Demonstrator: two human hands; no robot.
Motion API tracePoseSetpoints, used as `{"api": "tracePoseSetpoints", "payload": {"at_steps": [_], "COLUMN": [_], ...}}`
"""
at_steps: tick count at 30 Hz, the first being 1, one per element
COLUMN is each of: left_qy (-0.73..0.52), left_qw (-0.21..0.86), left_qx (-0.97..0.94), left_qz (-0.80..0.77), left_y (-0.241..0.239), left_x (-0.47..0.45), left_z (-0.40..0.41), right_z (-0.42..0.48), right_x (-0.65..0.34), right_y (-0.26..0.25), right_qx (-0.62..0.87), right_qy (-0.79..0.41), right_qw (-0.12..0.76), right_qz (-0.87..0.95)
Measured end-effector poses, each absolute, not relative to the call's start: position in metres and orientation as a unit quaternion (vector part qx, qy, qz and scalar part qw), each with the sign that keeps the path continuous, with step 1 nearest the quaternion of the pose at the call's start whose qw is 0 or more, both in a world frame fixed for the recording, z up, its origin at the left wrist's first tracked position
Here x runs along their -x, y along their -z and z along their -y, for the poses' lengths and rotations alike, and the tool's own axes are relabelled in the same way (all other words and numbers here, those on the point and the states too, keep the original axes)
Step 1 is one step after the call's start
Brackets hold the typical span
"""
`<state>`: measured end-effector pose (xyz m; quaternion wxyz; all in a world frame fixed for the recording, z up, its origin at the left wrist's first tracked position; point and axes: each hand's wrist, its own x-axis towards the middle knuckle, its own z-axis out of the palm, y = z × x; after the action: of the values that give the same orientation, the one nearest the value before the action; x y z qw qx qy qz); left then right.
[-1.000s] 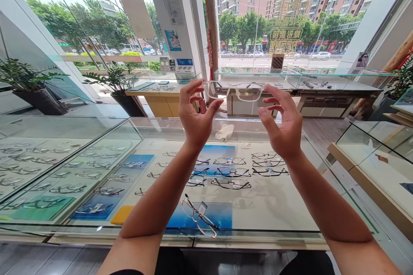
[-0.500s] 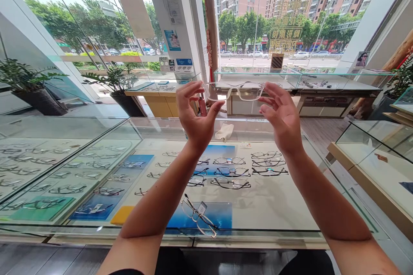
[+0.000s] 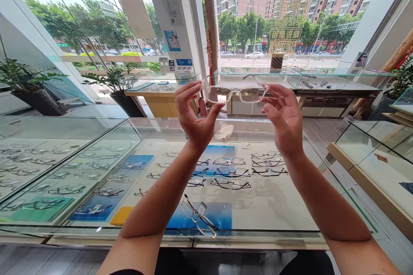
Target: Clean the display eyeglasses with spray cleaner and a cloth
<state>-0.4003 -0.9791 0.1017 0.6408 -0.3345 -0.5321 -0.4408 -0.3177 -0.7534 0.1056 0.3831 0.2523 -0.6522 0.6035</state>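
A pair of clear-framed eyeglasses (image 3: pixel 231 96) is held up in the air above the far side of the glass display case. My left hand (image 3: pixel 196 114) grips its left end, with the thumb below the lens. At the right end, my right hand (image 3: pixel 284 114) pinches the frame by the hinge, other fingers curled. Both temples are unfolded and rise behind the lenses, their dark tips showing above the frame. Below my arms, another pair of glasses (image 3: pixel 198 219) with a small tag lies on the glass case near its front edge.
The glass display case (image 3: pixel 271 215) holds several rows of glasses (image 3: pixel 230 172) on white and blue panels. A white cloth (image 3: pixel 225 132) lies near its back edge. Another showcase (image 3: pixel 380 167) stands at right. Potted plants (image 3: pixel 38 88) and further glass counters (image 3: pixel 258 79) line the windows.
The eyeglasses have tilted, so the unfolded temples now rise above the lenses. The right hand has shifted very slightly; both hands keep their hold.
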Motion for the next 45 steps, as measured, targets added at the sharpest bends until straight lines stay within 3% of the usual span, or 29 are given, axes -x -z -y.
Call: {"api": "tracePoseSetpoints", "payload": {"at_steps": [21, 29, 45], "left_qy": [0.509, 0.470, 0.488], "left_qw": [0.543, 0.592, 0.526], "left_qx": [0.367, 0.365, 0.381], "left_qz": [0.557, 0.543, 0.583], "left_y": [-0.098, -0.098, -0.094], "left_x": [0.417, 0.411, 0.405], "left_z": [0.987, 0.983, 0.976], "right_z": [0.758, 0.757, 0.749], "right_x": [0.310, 0.309, 0.316], "right_y": [-0.106, -0.111, -0.115], "right_qx": [-0.245, -0.213, -0.211], "right_qy": [-0.558, -0.594, -0.674], "right_qw": [0.449, 0.430, 0.364], "right_qz": [0.653, 0.646, 0.607]}}
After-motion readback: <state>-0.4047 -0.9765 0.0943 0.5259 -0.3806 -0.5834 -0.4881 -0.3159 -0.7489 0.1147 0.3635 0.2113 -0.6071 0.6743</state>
